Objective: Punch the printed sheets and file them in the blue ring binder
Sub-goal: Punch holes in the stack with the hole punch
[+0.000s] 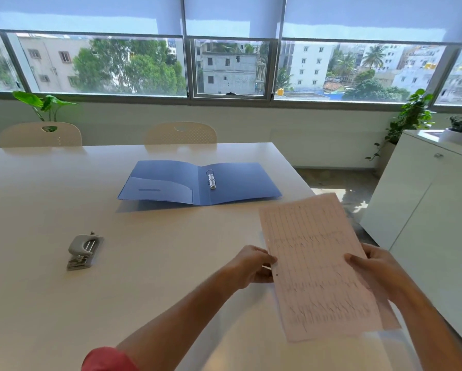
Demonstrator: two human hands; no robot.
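Note:
I hold the printed sheets point(318, 266) lifted above the table's right front part, tilted, with punched holes showing on their left edge. My left hand point(251, 266) pinches that left edge and my right hand point(374, 269) grips the right edge. The blue ring binder point(240, 183) lies open flat at the middle of the white table point(144, 263), its metal rings point(211, 179) on the right half beside the spine. A grey hole punch point(84, 251) sits to the left, well apart from both hands.
Two cream chairs point(180, 133) stand at the table's far side below the windows. A white cabinet point(425, 210) with a potted plant point(460, 132) stands to the right, past a strip of floor beside the table's right edge.

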